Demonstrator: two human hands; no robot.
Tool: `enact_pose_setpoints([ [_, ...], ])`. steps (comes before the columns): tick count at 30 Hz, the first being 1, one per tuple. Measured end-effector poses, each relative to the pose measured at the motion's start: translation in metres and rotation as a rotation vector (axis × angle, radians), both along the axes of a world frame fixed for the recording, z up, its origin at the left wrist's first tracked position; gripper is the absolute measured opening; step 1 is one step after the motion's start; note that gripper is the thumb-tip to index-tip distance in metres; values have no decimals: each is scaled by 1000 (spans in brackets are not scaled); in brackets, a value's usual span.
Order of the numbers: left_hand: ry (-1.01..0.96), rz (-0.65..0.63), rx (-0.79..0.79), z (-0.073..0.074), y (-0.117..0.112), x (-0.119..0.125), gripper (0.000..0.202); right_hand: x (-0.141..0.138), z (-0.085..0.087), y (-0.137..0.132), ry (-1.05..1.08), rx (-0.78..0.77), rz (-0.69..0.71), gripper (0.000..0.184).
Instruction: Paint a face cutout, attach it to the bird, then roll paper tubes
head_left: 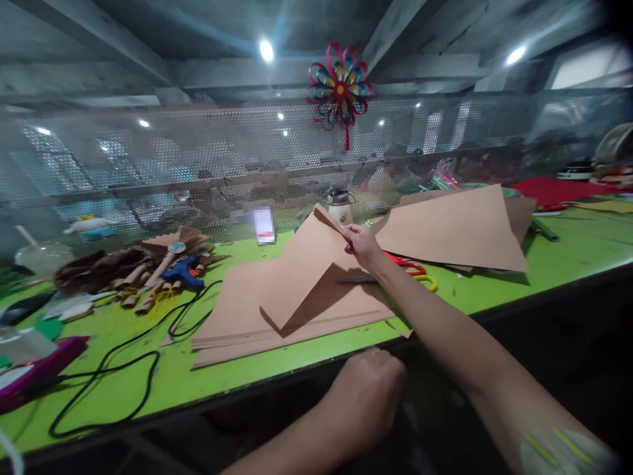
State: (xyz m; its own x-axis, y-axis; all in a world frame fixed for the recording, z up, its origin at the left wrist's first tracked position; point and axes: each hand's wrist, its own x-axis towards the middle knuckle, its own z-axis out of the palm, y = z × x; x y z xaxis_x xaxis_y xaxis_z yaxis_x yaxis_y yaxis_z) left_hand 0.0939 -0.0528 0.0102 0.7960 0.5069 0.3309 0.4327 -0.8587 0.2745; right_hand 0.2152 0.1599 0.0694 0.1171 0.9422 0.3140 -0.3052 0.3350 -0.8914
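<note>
My right hand (362, 244) pinches the edge of a sheet of brown kraft paper (311, 264), which is lifted and bent at a slant. Beneath it lies a stack of brown kraft paper (237, 316) on the green table. Scissors with red and yellow handles (425, 282) rest partly on the stack, partly behind my right forearm. My left hand (368, 389) is curled into a fist in front of the table's near edge. Its fingertips are turned away, so anything inside is hidden.
More brown sheets (450, 227) lie to the right. A blue glue gun (184, 270) sits among rolled paper pieces on the left, with a black cord (106, 363) looping nearby. A bottle (340, 206) and a phone (264, 225) stand near the perforated back panel (198, 152).
</note>
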Motion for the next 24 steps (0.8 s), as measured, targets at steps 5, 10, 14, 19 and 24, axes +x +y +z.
enact_pose_setpoints([
  [5, 16, 218, 205, 12, 16, 23, 21, -11, 8, -7, 4, -28, 9, 39],
  [10, 105, 59, 359, 18, 35, 31, 8, -22, 39, -18, -31, 3, 28, 36],
  [14, 180, -202, 321, 11, 11, 35, 15, -26, 62, -27, -61, 35, 46, 33],
  [19, 81, -629, 92, -14, -28, 50, 45, -37, 60, -44, -188, 81, 99, 35],
  [24, 21, -644, -71, 6, -28, 18, 33, -45, 34, -62, -320, 104, 203, 37],
])
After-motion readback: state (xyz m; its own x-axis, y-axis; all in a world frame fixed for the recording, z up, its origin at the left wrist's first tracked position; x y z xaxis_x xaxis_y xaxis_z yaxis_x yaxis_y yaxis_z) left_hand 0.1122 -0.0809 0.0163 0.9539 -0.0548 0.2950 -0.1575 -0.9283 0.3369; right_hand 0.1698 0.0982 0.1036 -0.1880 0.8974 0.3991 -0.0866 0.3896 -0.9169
